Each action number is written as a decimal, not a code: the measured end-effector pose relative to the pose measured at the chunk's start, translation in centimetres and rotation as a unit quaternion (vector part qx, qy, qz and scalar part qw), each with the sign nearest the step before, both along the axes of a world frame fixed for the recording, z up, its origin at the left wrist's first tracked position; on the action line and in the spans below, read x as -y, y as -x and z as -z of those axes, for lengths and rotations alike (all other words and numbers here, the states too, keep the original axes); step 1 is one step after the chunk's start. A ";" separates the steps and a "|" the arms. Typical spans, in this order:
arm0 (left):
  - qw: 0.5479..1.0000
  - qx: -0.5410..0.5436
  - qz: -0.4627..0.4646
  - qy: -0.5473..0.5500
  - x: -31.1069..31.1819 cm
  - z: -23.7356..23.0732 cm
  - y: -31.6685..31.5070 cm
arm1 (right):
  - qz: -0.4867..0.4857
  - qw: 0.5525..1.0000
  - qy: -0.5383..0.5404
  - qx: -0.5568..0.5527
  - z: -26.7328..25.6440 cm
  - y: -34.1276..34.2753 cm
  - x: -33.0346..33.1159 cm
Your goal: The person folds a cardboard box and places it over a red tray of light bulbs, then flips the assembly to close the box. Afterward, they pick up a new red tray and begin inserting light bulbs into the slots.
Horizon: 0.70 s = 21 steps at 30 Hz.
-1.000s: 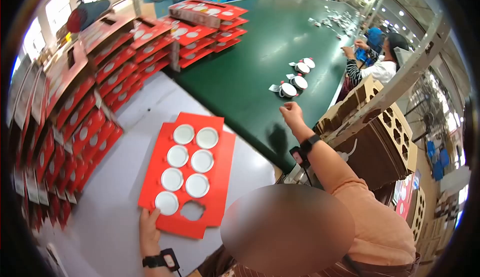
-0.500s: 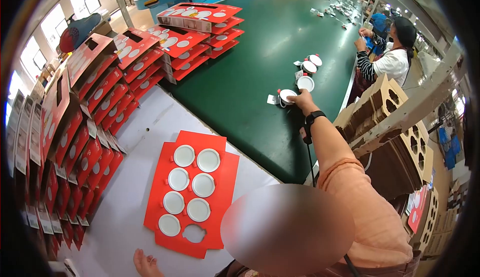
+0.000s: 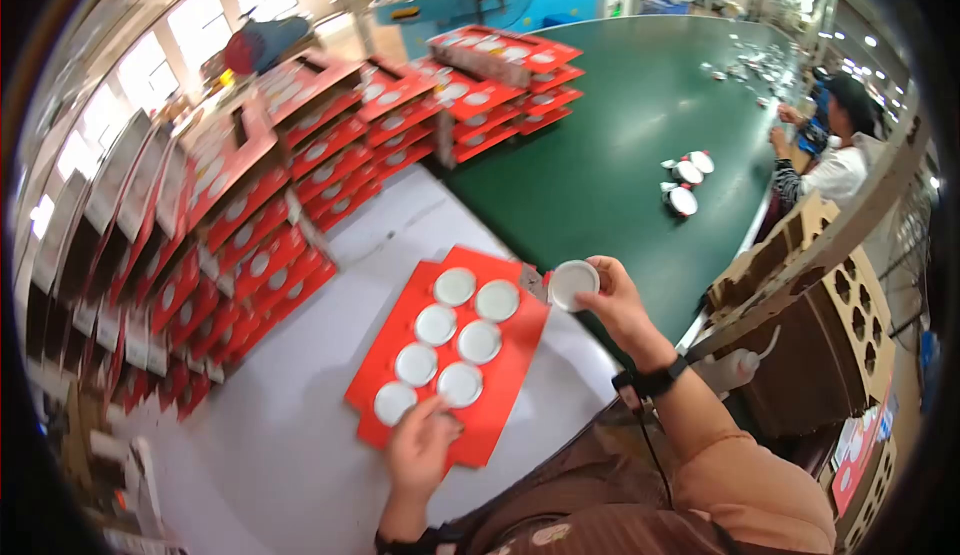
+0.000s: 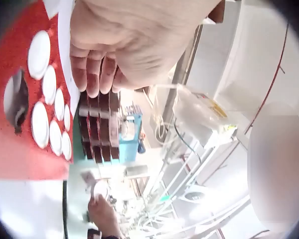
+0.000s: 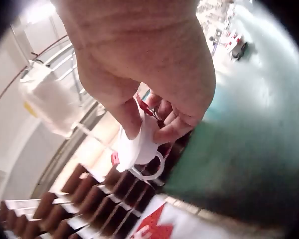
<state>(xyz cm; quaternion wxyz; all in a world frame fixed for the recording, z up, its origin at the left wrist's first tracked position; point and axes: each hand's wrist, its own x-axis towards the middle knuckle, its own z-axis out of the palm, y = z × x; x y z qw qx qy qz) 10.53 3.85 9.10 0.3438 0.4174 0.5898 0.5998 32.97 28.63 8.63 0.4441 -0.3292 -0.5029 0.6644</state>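
Note:
My right hand (image 3: 625, 310) pinches a white cup (image 3: 573, 285) with a red part, raised beside the upper right edge of a red card (image 3: 512, 355). Seen from the right wrist, thumb and fingers of the right hand (image 5: 144, 64) grip the cup (image 5: 139, 149), its looped handle hanging below. Several round white pieces sit in the card in two columns. My left hand (image 3: 420, 450), fingers loosely bent, is over the card's near end, partly covering the cutout there. In the left wrist view that cutout (image 4: 16, 102) shows near the white pieces; the left hand (image 4: 134, 45) holds nothing.
Stacked red cartons (image 3: 320, 165) line the left and back of the white table (image 3: 270, 375). On the green surface (image 3: 590, 155) stand three cups (image 3: 683, 201), with small pieces farther back. Brown cardboard dividers (image 3: 860, 305) and a seated person (image 3: 840, 160) are at the right.
My right hand has taken a cup from the green surface and brought it back toward the card. The left hand left the card's edge, then moved over its near end. The head view has shifted.

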 end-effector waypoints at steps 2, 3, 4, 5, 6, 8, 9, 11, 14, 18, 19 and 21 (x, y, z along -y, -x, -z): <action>0.998 -0.043 0.035 -0.004 -1.3 -1.3 -2.1 | -0.058 0.996 -0.055 0.027 -0.9 1.9 4.9; 0.997 -0.068 0.034 -0.015 -2.0 -2.5 -3.3 | -0.088 0.994 -0.070 -0.004 -1.4 2.9 7.1; 0.997 -0.060 0.026 -0.032 -2.3 -2.9 -3.9 | -0.118 0.990 -0.082 -0.011 -1.8 3.5 9.0; 0.997 -0.052 0.019 -0.049 -2.1 -3.0 -4.4 | -0.146 0.985 -0.094 -0.017 -2.1 3.9 10.8; 0.998 -0.052 0.007 -0.042 -1.7 -2.8 -4.3 | -0.161 0.977 -0.138 -0.004 -2.4 4.1 12.3; 0.995 -0.034 0.023 -0.091 -0.9 -2.0 -4.0 | -0.189 0.971 -0.145 0.002 -2.2 4.2 14.3; 0.995 -0.033 0.018 -0.088 -0.3 -2.0 -3.7 | -0.191 0.966 -0.170 0.030 -2.5 4.1 14.9; 0.978 -0.185 0.051 -0.083 0.9 -2.3 -2.8 | -0.210 0.944 -0.247 0.065 -4.1 3.2 14.4; 0.987 -0.137 0.070 -0.032 2.6 -3.1 -2.7 | -0.251 0.908 -0.323 0.087 -6.1 3.1 13.1; 0.990 -0.007 0.139 0.036 3.6 -3.6 -2.9 | -0.408 0.860 -0.275 0.133 -7.9 4.1 12.7; 0.983 0.008 0.163 0.081 3.7 -4.2 -2.9 | -0.454 0.854 -0.229 0.112 -7.7 4.4 12.7; 0.974 0.119 0.190 0.042 4.4 -3.8 -3.3 | -0.520 0.841 -0.140 0.044 -6.4 4.7 12.4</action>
